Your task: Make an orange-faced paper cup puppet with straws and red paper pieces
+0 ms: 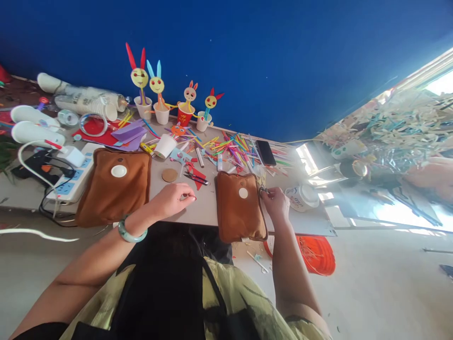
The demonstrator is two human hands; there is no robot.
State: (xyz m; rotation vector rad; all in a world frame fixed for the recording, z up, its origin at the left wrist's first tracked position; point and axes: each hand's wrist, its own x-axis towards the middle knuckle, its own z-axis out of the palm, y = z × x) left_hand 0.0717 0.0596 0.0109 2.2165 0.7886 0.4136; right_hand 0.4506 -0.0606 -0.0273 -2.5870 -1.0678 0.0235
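Head view shows a pale table (205, 205), where two brown bags (240, 215) lie near the front edge, perhaps kept close to warm the hands. Below the right end, an orange bucket (324, 252) contains pale strips; probably it stands there for scraps. The left hand (173, 200) is loosely curled above the table, with no thing visible in it. The right hand (278, 203) pinches narrowly a small thing. Near it is a white tub (294, 202), whose contents I cannot tell. Behind, four cups (162, 115) hold rabbit figures (156, 85), seemingly as bases to keep them upright. Snips (196, 178) lie between the bags. Smallest is the pinched dark thing (262, 190), just beside the right bag's edge, maybe a tool handle.
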